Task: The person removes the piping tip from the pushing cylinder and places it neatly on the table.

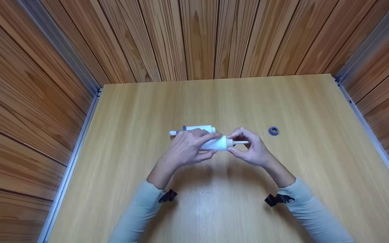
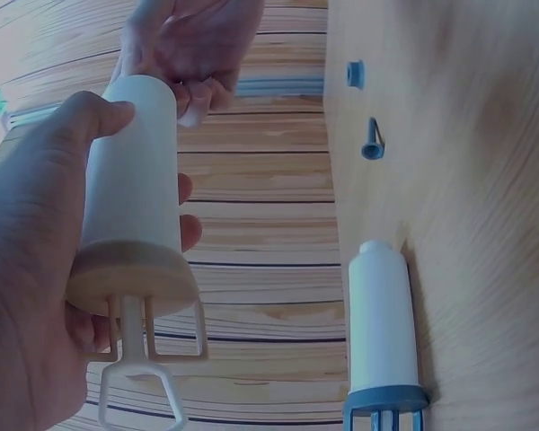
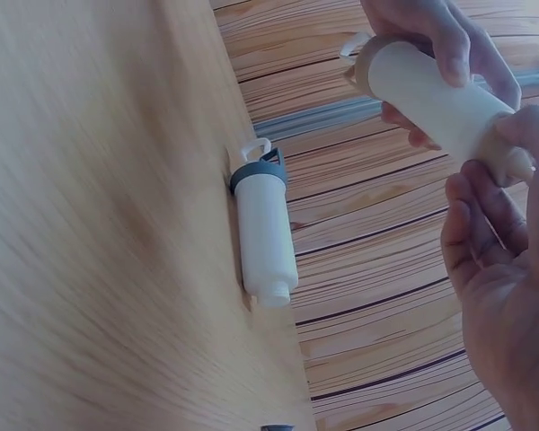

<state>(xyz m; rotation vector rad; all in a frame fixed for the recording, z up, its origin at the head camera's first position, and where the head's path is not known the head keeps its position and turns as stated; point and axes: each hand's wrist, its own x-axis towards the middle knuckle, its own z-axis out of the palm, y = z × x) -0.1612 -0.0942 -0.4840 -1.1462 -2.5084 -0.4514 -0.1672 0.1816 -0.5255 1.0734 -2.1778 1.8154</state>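
Observation:
My left hand [image 1: 191, 144] grips the white barrel of a plunger syringe [image 1: 214, 144], like an icing syringe, above the table. Its beige end cap [image 2: 135, 274] and looped plunger handle [image 2: 139, 377] stick out past the palm in the left wrist view. At the other end, my right hand [image 1: 253, 152] pinches the beige collar [image 1: 230, 142] between thumb and fingers. A thin pale nozzle [image 1: 241, 142] points out from the collar toward the right palm. Behind the left hand a second white syringe [image 3: 265, 229] with a dark blue-grey cap lies on the table.
A dark blue-grey ring [image 1: 273, 131] lies on the wooden table [image 1: 140, 108], right of the hands. Near it is a small dark nozzle [image 2: 372, 148], mostly hidden by the right hand in the head view. Wood-panelled walls [image 1: 198, 40] with metal edging surround the table.

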